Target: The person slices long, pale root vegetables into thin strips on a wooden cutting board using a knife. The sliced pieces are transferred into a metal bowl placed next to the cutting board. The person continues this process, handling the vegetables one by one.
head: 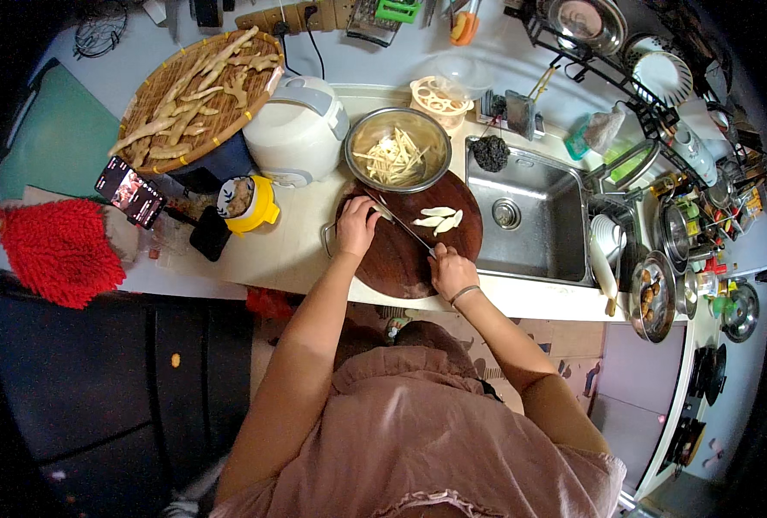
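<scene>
A round dark wooden cutting board (393, 265) lies on the counter before me. My right hand (455, 272) grips the handle of a kitchen knife (414, 234), whose blade slants up and left across the board. My left hand (357, 223) rests at the board's left side, fingertips on a small pale piece (383, 211) beside the blade's tip. Several peeled pale pieces (440, 220) lie right of the knife. Behind, a steel bowl (438, 178) holding thin pale strips (393, 158) overlaps the board's far edge.
The steel sink (532, 252) adjoins the board on the right. Left of the bowl stand a white rice cooker (296, 136) and a yellow-handled cup (260, 210). A woven tray (147, 100) of root pieces, a phone on a stand (131, 191) and a red cloth (59, 249) are farther left.
</scene>
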`<state>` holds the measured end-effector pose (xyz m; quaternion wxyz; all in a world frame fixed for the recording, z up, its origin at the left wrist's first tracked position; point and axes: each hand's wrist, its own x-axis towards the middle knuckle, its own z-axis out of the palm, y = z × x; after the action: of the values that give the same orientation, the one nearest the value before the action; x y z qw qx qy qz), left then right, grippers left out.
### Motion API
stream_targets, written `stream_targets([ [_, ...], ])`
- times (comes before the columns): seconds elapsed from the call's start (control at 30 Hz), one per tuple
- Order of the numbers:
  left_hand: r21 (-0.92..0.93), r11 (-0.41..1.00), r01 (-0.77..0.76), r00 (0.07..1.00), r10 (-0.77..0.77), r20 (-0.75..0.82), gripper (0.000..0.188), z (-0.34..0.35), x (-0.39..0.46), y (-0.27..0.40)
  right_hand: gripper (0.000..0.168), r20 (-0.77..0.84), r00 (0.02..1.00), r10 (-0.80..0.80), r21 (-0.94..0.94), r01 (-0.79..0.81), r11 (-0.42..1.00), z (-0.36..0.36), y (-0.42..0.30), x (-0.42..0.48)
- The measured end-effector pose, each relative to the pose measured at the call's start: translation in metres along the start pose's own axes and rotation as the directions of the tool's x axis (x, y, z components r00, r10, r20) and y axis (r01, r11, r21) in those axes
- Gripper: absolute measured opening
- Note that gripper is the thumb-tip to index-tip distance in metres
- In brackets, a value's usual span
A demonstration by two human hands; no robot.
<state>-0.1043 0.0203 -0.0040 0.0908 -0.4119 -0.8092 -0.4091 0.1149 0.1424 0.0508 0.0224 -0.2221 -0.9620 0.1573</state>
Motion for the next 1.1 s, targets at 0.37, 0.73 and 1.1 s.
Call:
stream_targets([
  [0.37, -0.051, 0.999, 0.008, 1.0, -0.008, -0.008, 0.024, -0.001, 0.0, 0.002, 0.024, 0.112, 0.992, 0.063, 0.033, -0.067, 0.997, -0.005, 0.022, -0.04],
  [0.73, -0.005, 1.0, -0.009, 1.0, 0.009, -0.02, 0.023, -0.001, -0.002, 0.001, 0.026, 0.029, 0.998, 0.047, 0.104, -0.05, 0.993, -0.011, 0.029, -0.042],
  [1.1, -0.04, 0.999, 0.017, 1.0, -0.018, -0.009, 0.022, -0.003, -0.001, 0.005, 0.026, 0.046, 0.999, 0.017, 0.087, -0.021, 0.996, -0.015, 0.005, -0.008],
])
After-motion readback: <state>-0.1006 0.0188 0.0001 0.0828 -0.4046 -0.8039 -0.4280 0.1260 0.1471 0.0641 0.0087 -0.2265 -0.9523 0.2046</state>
